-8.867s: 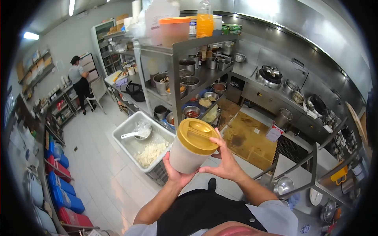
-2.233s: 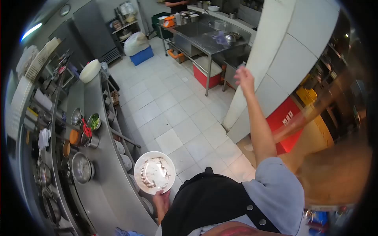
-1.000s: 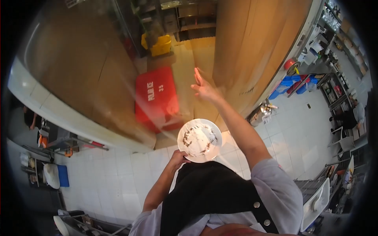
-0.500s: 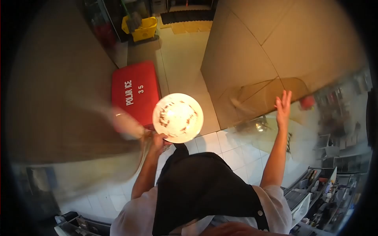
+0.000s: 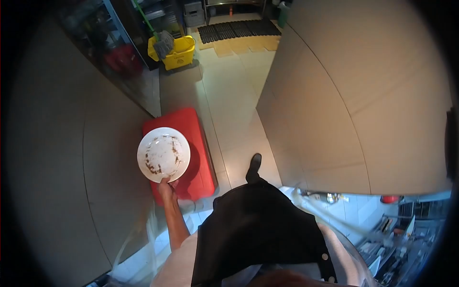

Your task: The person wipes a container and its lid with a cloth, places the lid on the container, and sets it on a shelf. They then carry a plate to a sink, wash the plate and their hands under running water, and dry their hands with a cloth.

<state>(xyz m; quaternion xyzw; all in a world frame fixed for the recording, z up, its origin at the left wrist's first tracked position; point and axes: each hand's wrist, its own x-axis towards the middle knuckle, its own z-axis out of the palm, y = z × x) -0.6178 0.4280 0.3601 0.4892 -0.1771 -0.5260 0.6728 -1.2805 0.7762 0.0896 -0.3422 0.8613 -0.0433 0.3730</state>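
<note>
My left hand grips the near rim of a round white plate, thumb on top and fingers underneath. Brown food smears mark the plate's face. It is held above a red ice box, hiding part of its lid. My right hand does not show; only the upper sleeve on that side is visible, beside the black apron.
Tan walls flank the passage, the left one close to my left arm and the right one opposite. Ahead stand a yellow mop bucket with a mop and a black floor mat. My shoe is on the tiled floor.
I have moved forward into the passage between the walls. The plate in my left hand has shifted left, over the red box. My right hand, open and raised before, has dropped out of view.
</note>
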